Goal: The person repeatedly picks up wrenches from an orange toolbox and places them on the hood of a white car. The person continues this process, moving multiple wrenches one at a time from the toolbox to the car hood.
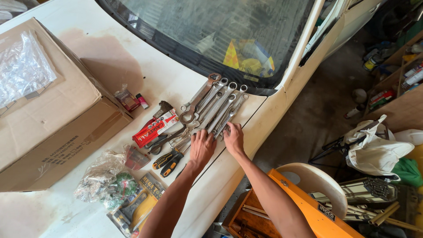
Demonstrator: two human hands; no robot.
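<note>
Several metal combination wrenches (218, 105) lie side by side in a fanned row on a white car hood (132, 66), just below the windshield (211, 31). My left hand (202, 147) rests flat on the near ends of the wrenches, fingers spread. My right hand (233, 137) lies beside it, fingertips pressing on the handle ends of the rightmost wrenches. Neither hand grips anything. Pliers and screwdrivers with black-and-orange handles (169, 161) lie just left of my left hand.
A large cardboard box (48, 114) with a clear plastic bag on top stands at the left. A red-and-white tube (155, 128), a plastic bag of small parts (103, 178) and a packaged tool (136, 207) lie on the hood. An orange toolbox (282, 207) and a white chair sit below right.
</note>
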